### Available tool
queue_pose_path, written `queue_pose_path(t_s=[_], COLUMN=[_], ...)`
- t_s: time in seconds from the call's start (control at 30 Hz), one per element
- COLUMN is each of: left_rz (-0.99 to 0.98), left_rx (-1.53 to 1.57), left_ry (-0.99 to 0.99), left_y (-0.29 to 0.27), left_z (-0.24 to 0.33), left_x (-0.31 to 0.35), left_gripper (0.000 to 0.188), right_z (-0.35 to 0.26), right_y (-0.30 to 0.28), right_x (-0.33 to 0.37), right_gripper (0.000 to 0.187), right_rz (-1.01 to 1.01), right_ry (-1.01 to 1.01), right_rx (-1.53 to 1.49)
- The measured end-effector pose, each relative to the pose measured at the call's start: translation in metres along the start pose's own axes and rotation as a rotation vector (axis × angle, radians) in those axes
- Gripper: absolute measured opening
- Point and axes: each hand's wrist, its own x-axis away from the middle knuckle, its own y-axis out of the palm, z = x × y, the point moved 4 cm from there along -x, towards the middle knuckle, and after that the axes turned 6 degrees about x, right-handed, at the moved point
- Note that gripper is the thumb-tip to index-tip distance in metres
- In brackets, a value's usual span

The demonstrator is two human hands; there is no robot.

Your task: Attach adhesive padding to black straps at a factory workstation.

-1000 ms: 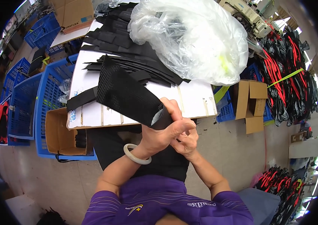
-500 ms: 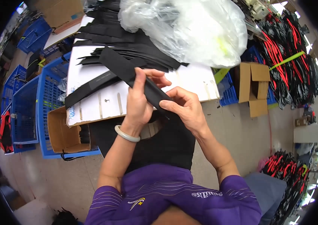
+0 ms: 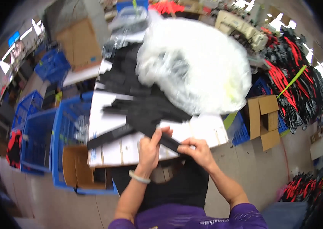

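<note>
A flat black fabric strip (image 3: 169, 142) is stretched between my two hands above the near edge of the white tabletop (image 3: 215, 129). My left hand (image 3: 150, 149), with a pale bangle (image 3: 139, 177) on its wrist, is closed on the strip's middle, thumb on top. The near end is pinched by my right hand (image 3: 199, 152), thumb over fingers. Beyond my left hand the strip runs up and left, over a heap of similar black strips (image 3: 150, 108). Another single black strip (image 3: 110, 137) lies slanting to the table's left edge.
A big clear plastic bag of white stuff (image 3: 203, 65) covers the far right of the table. Blue crates (image 3: 56, 152) stand left, with an open cardboard box (image 3: 78, 168) by the table edge. To the right are another open carton (image 3: 262, 118) and hanging black-and-red bundles (image 3: 291, 76).
The view has tilted up, so the table and bag sit lower and more background shows. Both hands still hold the strip, which now lies lower in the picture.
</note>
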Motion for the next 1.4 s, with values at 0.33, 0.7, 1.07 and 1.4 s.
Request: queue_pose_path(t_s=[0.33,0.7,1.07,1.4], left_rz=[-0.330,-0.617,-0.562,-0.488], left_rx=[-0.762,-1.703,-1.810,-1.764], left_ry=[-0.137,0.453,0.412,0.394], left_y=[0.028,0.003,0.021,0.025], left_z=[-0.036,-0.084,-0.092,-0.099], left_x=[0.063,0.027,0.022,0.033], left_gripper=[0.027,0.080,0.077,0.075], right_z=[0.031,0.104,0.118,0.122], right_y=[-0.028,-0.050,-0.071,-0.074], right_x=[0.005,0.036,0.036,0.040], right_gripper=[0.019,0.042,0.048,0.050], right_rz=[0.601,0.338,0.362,0.403], right_ry=[-0.852,-0.638,-0.488,-0.472], right_rx=[0.690,0.940,0.945,0.918])
